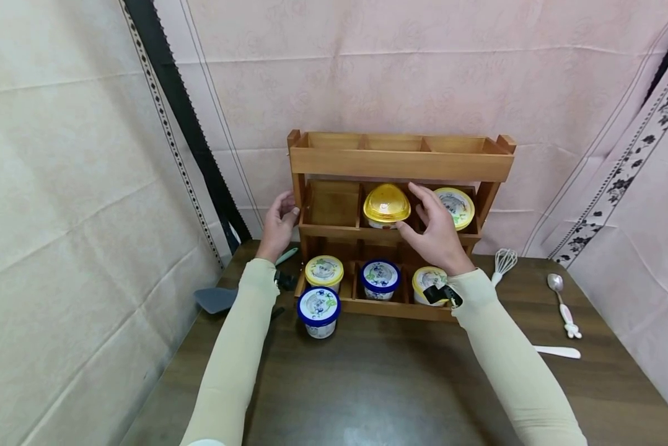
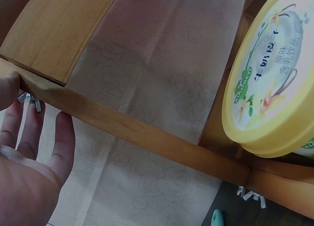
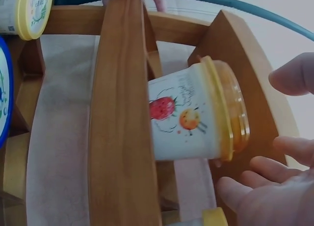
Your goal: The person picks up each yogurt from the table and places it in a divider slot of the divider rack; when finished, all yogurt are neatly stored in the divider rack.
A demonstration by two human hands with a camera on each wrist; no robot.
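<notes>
A wooden rack point(image 1: 401, 164) with three tiers stands on the table. My left hand point(image 1: 279, 226) holds its left side post, the thumb on one face and fingers behind. On the middle tier sits a white cup with a yellow domed lid point(image 1: 387, 204); in the right wrist view the cup point(image 3: 186, 118) shows fruit pictures. Beside it my right hand point(image 1: 437, 232) has its fingers spread, apart from the cup in the right wrist view. A yellow-lidded tub point(image 1: 457, 207) is at that tier's right. The bottom tier bears a yellow-lidded tub point(image 1: 324, 271), a blue-lidded tub point(image 1: 380, 276) and another yellow-lidded tub point(image 1: 426, 280).
A blue-lidded tub point(image 1: 319, 308) stands on the table before the rack's left end. At right lie a whisk point(image 1: 504, 263), a spoon point(image 1: 564, 310) and a white handle point(image 1: 559, 352). A grey spatula point(image 1: 215, 299) lies at left, partly behind my sleeve. Curtains hang around the table.
</notes>
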